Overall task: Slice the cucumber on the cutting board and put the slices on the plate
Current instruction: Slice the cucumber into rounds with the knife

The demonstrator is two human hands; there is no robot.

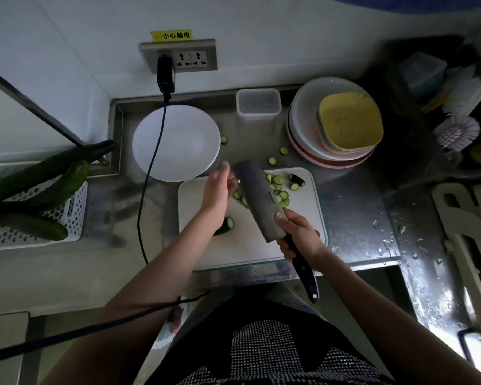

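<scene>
A yellow label (172, 35) above the wall socket (178, 56) reads "小心触电"; the print on the knife (261, 200) is too small to read.

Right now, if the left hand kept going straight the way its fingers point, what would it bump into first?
Probably the white plate. The left hand is open above the cutting board, fingers aimed up toward the plate's near rim. Its height is unclear, so it might pass over the rim.

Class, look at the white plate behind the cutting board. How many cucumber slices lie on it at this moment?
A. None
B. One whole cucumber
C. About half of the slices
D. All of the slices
A: the white plate holds no slices; the cucumber slices lie on the cutting board, beside the cleaver.
</scene>
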